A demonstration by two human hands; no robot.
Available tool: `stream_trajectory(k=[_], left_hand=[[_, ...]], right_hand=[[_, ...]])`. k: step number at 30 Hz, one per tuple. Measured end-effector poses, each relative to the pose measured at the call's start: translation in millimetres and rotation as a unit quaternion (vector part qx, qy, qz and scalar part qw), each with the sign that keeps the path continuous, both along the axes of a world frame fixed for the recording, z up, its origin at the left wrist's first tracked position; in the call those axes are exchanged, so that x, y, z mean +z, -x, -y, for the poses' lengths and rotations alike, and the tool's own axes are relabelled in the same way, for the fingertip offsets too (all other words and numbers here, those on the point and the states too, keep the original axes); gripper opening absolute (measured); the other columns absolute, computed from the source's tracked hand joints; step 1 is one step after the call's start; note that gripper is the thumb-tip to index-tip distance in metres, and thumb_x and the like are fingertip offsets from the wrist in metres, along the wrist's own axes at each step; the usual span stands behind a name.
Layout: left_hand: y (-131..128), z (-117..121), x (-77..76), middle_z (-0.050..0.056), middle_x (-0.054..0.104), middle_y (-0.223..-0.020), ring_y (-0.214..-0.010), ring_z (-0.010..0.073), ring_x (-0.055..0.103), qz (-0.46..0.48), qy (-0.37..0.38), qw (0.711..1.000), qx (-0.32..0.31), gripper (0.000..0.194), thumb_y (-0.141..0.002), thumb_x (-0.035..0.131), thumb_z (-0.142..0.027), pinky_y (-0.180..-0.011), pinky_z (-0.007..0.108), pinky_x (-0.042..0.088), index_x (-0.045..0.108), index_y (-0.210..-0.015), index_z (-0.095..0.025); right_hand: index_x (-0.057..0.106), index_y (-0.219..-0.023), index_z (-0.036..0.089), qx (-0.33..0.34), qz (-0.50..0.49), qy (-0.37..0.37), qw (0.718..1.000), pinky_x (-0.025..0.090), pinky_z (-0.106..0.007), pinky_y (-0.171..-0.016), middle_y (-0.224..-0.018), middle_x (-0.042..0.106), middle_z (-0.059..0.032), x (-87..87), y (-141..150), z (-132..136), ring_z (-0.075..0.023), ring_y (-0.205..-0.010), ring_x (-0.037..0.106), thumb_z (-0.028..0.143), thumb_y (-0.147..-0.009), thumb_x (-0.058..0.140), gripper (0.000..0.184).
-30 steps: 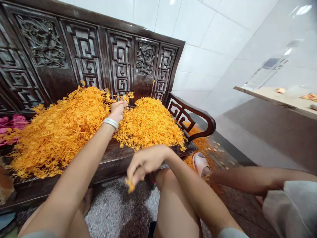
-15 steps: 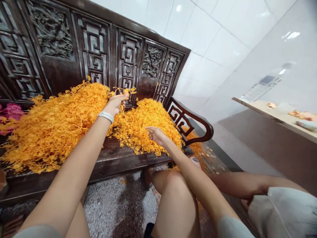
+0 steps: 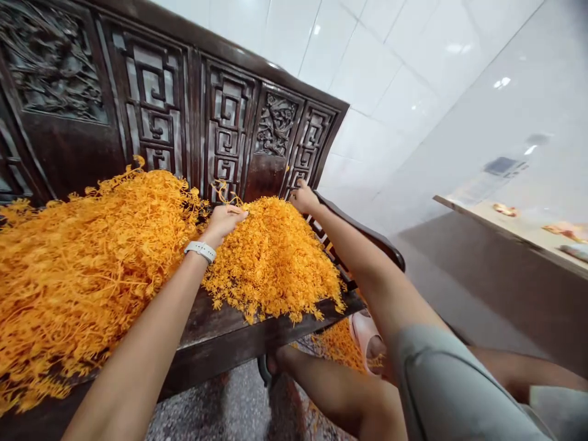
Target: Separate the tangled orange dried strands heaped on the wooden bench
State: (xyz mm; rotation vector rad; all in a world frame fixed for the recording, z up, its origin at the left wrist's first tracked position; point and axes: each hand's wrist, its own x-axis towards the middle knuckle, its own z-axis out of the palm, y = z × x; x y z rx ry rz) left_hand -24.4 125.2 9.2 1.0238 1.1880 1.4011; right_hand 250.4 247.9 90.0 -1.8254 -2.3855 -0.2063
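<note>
From where I stand, the left hand [image 3: 225, 222] is near the middle of the frame, thumb and fingers pinched together on a thin orange sprig [image 3: 226, 191]. The sprig's curly end sticks up just above the knuckles, against the dark carved backrest [image 3: 271, 174]. The hand hovers over the gap between two piles, its fingertips beside the upper left edge of the right heap [image 3: 280, 263]. A white wristband [image 3: 201, 250] circles that wrist.

The right hand [image 3: 304, 197] reaches up by the backrest, right of centre, above the top of the right heap. Its fingers are curled, but I can't tell whether they hold anything.

Both heaps lie on the seat of the dark wooden bench [image 3: 215, 346]. The left heap [image 3: 105, 251], all tangled orange stems, fills the left side of the frame and spreads to the front edge. The right heap is a smaller mound, close to the armrest [image 3: 367, 233], and a few bits hang over the front rail.

Down at the lower right, more orange bits [image 3: 342, 343] litter the floor beside a pink slipper [image 3: 362, 334]. Farther over, a pale shelf [image 3: 509, 229] carries some small items [image 3: 567, 230], too blurred to name.
</note>
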Motion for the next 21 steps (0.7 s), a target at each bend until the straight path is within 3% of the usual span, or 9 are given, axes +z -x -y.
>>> stream_trajectory(k=[2, 5, 8, 11, 16, 19, 21], left_hand=[[-6.5, -10.0, -5.1, -0.003, 0.061, -0.059, -0.05, 0.0103, 0.044, -0.023, -0.013, 1.0, -0.018, 0.021, -0.08, 0.089, -0.017, -0.051, 0.027, 0.034, 0.069, -0.077, -0.016], [-10.2, -22.4, -14.0, -0.002, 0.061, -0.062, -0.058, 0.0119, 0.05, -0.075, -0.046, 0.994, -0.067, 0.02, -0.079, 0.088, -0.013, -0.057, 0.028, 0.038, 0.069, -0.077, -0.015], [-6.8, -32.7, -21.9, -0.002, 0.06, -0.064, -0.061, 0.0116, 0.051, -0.117, -0.076, 0.984, -0.107, 0.02, -0.078, 0.088, -0.008, -0.062, 0.029, 0.039, 0.07, -0.076, -0.015], [-2.4, -41.3, -26.2, -0.002, 0.059, -0.064, -0.059, 0.0111, 0.048, -0.121, -0.068, 0.985, -0.103, 0.019, -0.087, 0.084, -0.012, -0.063, 0.031, 0.038, 0.068, -0.078, -0.016], [-2.8, -44.5, -24.8, -0.001, 0.057, -0.063, -0.058, 0.0109, 0.046, -0.1, -0.068, 0.987, -0.105, 0.022, -0.092, 0.08, -0.012, -0.063, 0.033, 0.038, 0.065, -0.078, -0.018], [-3.3, -40.3, -21.2, 0.0, 0.06, -0.065, -0.057, 0.0106, 0.047, -0.094, -0.06, 0.989, -0.099, 0.02, -0.094, 0.079, -0.012, -0.063, 0.033, 0.037, 0.066, -0.08, -0.018], [-2.1, -37.0, -19.4, 0.002, 0.064, -0.069, -0.057, 0.0106, 0.047, -0.09, -0.047, 0.99, -0.096, 0.018, -0.095, 0.078, -0.014, -0.062, 0.033, 0.037, 0.066, -0.082, -0.018]], right_hand=[[0.08, -0.131, 0.008, -0.023, 0.019, 0.004, 1.0, 0.038, -0.057, -0.13, -0.184, 0.016, -0.019, 7.9, -6.0, -40.5, -0.0476, -0.155, 0.043, 0.022, -0.095, 0.07, 0.04], [0.081, -0.134, 0.014, -0.03, 0.074, 0.015, 0.997, 0.038, -0.06, -0.128, -0.187, 0.009, -0.0111, 11.5, -8.6, -90.0, -0.0463, -0.159, 0.035, 0.013, -0.092, 0.076, 0.043], [0.079, -0.138, 0.009, 0.001, 0.073, 0.011, 0.997, 0.031, -0.06, -0.129, -0.188, -0.001, -0.0148, 10.2, -4.8, -125.4, -0.0463, -0.16, 0.027, 0.015, -0.096, 0.076, 0.042], [0.079, -0.135, 0.004, 0.016, 0.059, -0.006, 0.998, 0.03, -0.059, -0.127, -0.187, -0.005, -0.0173, 8.1, 0.0, -147.6, -0.0454, -0.159, 0.026, 0.011, -0.097, 0.073, 0.039], [0.077, -0.128, -0.003, 0.045, 0.07, -0.035, 0.996, 0.037, -0.043, -0.118, -0.183, 0.006, -0.0265, 2.6, 0.2, -152.0, -0.0265, -0.139, 0.05, 0.003, -0.101, 0.06, 0.033], [0.07, -0.133, -0.007, 0.049, 0.087, -0.043, 0.994, 0.041, -0.036, -0.108, -0.171, 0.032, -0.0328, -2.0, -1.1, -141.8, -0.0168, -0.117, 0.058, -0.002, -0.101, 0.056, 0.035], [0.072, -0.128, -0.005, 0.066, 0.086, -0.041, 0.993, 0.045, -0.035, -0.102, -0.158, 0.051, -0.0294, -1.8, -1.8, -131.5, -0.0174, -0.109, 0.062, -0.004, -0.098, 0.057, 0.034]])
